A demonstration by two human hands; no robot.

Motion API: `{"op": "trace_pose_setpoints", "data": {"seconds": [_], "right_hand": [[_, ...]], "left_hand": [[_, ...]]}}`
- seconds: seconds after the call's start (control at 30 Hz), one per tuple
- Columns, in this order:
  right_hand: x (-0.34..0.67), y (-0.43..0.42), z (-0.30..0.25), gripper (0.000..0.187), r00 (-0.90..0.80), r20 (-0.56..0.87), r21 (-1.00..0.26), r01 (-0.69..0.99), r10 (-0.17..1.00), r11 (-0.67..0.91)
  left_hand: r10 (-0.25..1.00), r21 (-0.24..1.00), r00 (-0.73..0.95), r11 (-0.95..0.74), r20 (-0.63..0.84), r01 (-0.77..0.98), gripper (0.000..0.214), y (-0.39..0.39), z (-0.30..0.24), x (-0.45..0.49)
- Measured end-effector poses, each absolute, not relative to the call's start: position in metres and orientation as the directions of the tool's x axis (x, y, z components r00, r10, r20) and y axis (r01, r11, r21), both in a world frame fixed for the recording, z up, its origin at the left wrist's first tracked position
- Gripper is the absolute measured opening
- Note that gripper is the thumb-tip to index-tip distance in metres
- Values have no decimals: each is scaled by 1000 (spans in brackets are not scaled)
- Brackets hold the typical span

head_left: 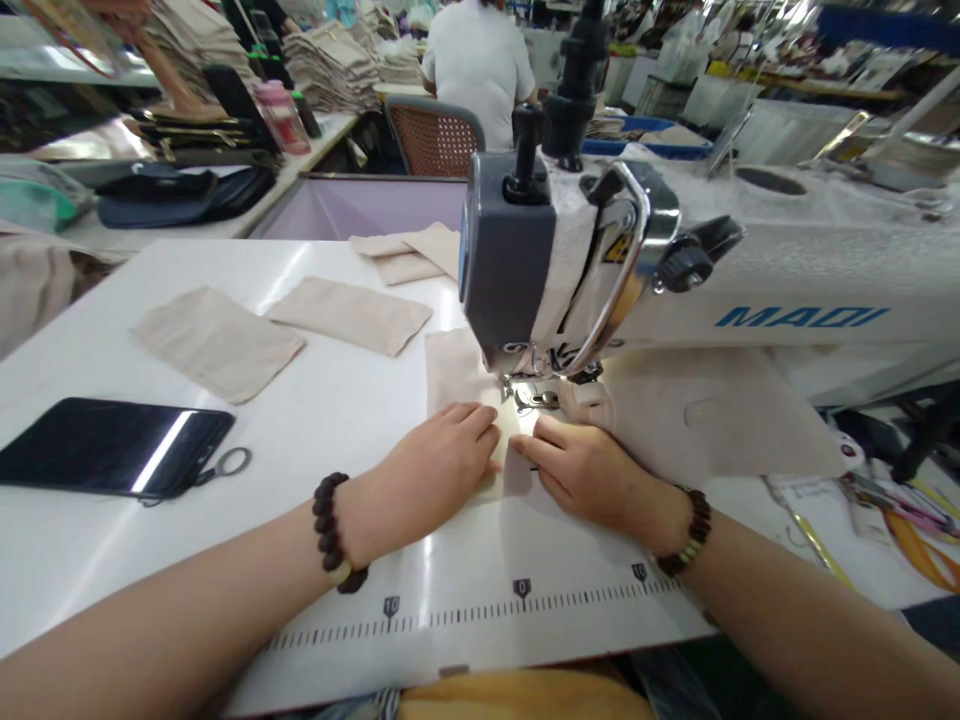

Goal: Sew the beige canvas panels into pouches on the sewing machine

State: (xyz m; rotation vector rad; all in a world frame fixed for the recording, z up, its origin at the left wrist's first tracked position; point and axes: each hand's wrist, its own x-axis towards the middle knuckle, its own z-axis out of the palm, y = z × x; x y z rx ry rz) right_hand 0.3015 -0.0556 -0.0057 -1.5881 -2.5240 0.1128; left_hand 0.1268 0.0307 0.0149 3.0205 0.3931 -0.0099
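A beige fabric piece (456, 372) lies under the presser foot (531, 396) of a white and grey sewing machine (750, 290). My left hand (439, 455) rests flat on the fabric just left of the needle, fingers stretched out and together. My right hand (581, 465) presses flat on the fabric in front of the foot, fingertips pointing left towards the other hand. A larger beige piece (720, 420) spreads under the machine arm on the right. Both wrists wear dark bead bracelets.
Two loose beige pieces (217, 340) (352, 312) lie on the white table (150, 560), more (409, 255) further back. A black phone (105, 445) and small snips (225, 465) sit at left. A ruler scale (480, 612) runs along the front edge. A person in white (476, 65) sits ahead.
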Motion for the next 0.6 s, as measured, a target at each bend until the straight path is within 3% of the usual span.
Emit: {"op": "trace_pose_setpoints", "data": {"seconds": [0.33, 0.6], "right_hand": [[294, -51, -7, 26, -373, 153, -117, 913, 915, 391], [290, -50, -11, 37, -317, 150, -83, 940, 937, 331]], "left_hand": [[260, 148, 960, -958, 106, 244, 15, 48, 4, 126], [284, 197, 954, -945, 96, 261, 16, 55, 2, 128]]}}
